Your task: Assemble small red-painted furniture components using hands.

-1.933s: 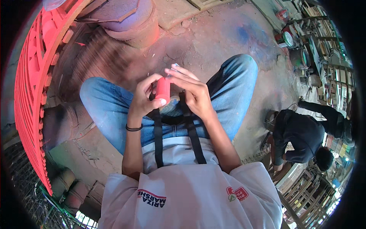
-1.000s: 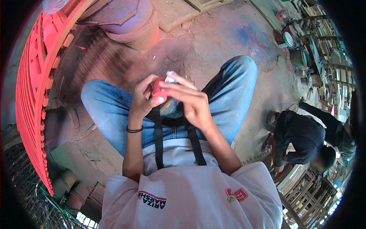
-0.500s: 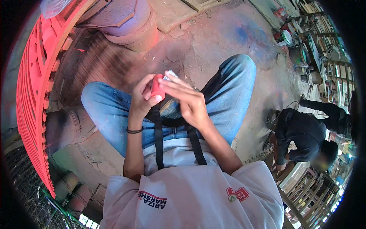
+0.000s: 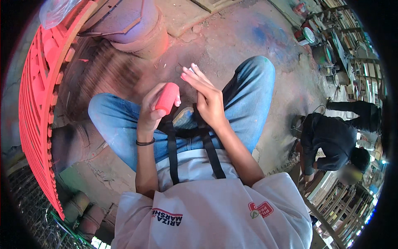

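My left hand (image 4: 150,108) is closed around a small red cylindrical piece (image 4: 167,98), held up over my lap with its upper end tilted slightly right. The piece has a matt, powdery-looking surface; its material I cannot tell. Just to the right, apart from it, my right hand (image 4: 209,97) has its fingers stretched out, pointing up and left. Red colour marks one of its fingertips, and a pale spot shows at the tips, too small to make out. Between the hands and my body run two black straps (image 4: 171,151).
A red slatted rack (image 4: 41,112) with red pieces stands at my left, a plastic bag (image 4: 58,12) on its top. A large colour-stained bucket (image 4: 143,37) is ahead. Paint cans (image 4: 306,36) line the right side. Another person in dark clothes (image 4: 329,135) bends over at the right.
My right hand has come away from the red piece, moving right and up. The left hand has turned the piece so that more of its side shows. The other person has barely shifted.
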A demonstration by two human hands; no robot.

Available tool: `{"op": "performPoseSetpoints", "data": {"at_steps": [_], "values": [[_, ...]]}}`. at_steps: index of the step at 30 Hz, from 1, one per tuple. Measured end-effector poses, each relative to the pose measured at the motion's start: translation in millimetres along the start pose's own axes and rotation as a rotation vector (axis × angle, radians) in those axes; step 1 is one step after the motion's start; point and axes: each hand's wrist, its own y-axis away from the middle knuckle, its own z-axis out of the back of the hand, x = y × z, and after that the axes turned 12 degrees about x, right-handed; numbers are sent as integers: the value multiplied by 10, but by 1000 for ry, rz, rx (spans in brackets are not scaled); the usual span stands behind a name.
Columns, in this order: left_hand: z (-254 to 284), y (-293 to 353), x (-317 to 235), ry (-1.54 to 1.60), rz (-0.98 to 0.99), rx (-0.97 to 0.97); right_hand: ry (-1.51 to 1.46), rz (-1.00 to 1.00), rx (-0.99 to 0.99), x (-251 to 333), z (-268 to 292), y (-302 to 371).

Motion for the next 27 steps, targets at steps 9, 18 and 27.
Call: {"op": "performPoseSetpoints", "data": {"at_steps": [9, 18, 27], "values": [[12, 25, 21, 12, 48, -4, 27, 78, 50, 146, -12, 25], [25, 83, 17, -143, 153, -66, 20, 38, 37, 77, 71, -27], [-56, 9, 25, -210, 69, -35, 108, 103, 107, 206, 102, -4]]}}
